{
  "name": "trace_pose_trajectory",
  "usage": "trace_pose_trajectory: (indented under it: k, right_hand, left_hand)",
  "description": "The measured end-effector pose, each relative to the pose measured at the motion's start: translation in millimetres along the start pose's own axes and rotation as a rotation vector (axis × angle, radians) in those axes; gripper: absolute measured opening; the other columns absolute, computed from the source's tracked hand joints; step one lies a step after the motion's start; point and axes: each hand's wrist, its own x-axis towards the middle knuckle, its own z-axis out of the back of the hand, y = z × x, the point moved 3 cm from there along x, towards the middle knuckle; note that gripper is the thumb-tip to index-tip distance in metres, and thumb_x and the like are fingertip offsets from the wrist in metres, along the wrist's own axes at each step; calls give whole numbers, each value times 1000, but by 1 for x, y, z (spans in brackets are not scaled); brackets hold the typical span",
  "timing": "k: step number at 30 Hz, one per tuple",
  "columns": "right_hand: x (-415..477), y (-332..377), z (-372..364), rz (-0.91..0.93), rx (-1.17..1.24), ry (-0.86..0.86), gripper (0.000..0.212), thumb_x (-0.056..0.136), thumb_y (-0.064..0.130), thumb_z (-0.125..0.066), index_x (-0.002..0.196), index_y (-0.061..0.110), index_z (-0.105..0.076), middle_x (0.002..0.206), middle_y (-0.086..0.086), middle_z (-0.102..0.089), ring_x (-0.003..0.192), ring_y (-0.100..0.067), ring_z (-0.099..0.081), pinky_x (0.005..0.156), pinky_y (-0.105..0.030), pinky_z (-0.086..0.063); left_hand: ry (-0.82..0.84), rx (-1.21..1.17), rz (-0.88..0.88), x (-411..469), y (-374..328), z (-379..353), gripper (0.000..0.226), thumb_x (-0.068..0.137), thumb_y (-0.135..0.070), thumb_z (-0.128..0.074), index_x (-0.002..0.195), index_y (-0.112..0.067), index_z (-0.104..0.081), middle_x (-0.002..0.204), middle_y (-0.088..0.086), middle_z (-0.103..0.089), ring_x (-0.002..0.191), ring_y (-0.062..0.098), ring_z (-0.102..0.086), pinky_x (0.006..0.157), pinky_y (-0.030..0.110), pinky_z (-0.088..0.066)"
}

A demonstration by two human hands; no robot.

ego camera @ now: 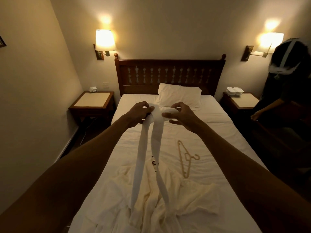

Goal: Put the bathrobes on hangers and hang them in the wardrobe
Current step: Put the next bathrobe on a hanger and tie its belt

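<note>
Left hand (140, 113) is pinching and right hand (182, 115) is curling round the belt (156, 148), held up over the bed (218, 132). Its tails are hanging down to the bathrobe (185, 199) crumpled below. The hanger (186, 158) is lying alongside, nearer the right hand.

Wooden headboard (170, 73), two lit wall lamps (105, 40), nightstands (92, 101) flanking the bed (218, 132)

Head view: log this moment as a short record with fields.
left hand: grips long white fabric belt
right hand: pinches the same belt
belt: two strands hang down to the robe
cream bathrobe: crumpled on white-sheeted bed, not on a hanger
beige plastic hanger: flat on the sheet, right of the robe, untouched
</note>
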Motion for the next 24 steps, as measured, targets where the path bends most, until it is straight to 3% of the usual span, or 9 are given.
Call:
trace_pose_trajectory:
  k: [3,6,12,16,19,24]
  right_hand:
    - [7,-1,-8,135,-307,-61,66,62,35,-89,109,19,-47,112,-3,-53,99,-20,-56,79,-34,-59]
    - [10,-1,-17,261,-390,-97,63,58,39,-91,101,19,-49,107,-2,-58,99,-23,-58,79,-39,-59]
    - [16,-8,-26,324,-291,-148,44,63,31,-89,81,19,-51,89,-10,-61,84,-28,-58,72,-47,-56]
    - [20,-8,-27,264,-126,-70,37,72,18,-84,93,12,-54,101,-7,-59,93,-24,-61,68,-31,-61]
    - [17,-10,-29,182,23,-16,36,72,10,-83,91,7,-52,105,-12,-61,93,-28,-66,70,-36,-61]
    - [16,-15,-18,178,13,-83,38,72,8,-83,92,5,-51,110,-21,-58,95,-33,-65,69,-37,-62]
  left_hand:
    - [-3,21,0,4,-4,5,21,99,-29,-58,110,-11,-58,109,8,-61,97,29,-63,83,43,-57]
    - [-23,21,-12,6,-8,9,28,98,-30,-59,113,-7,-58,105,7,-61,92,27,-62,84,44,-57]
    - [-33,65,-15,7,-8,13,22,96,-32,-61,105,-12,-58,102,6,-59,90,25,-62,75,39,-59]
    - [-37,46,-15,9,-4,13,16,96,-30,-61,98,-14,-57,102,6,-59,90,26,-63,75,40,-60]
    - [-38,55,-44,11,-7,7,16,97,-30,-59,99,-15,-55,107,4,-57,94,29,-63,78,43,-59]
    - [-48,172,-62,11,-9,2,21,98,-35,-58,104,-15,-56,100,2,-57,85,21,-62,67,35,-59]
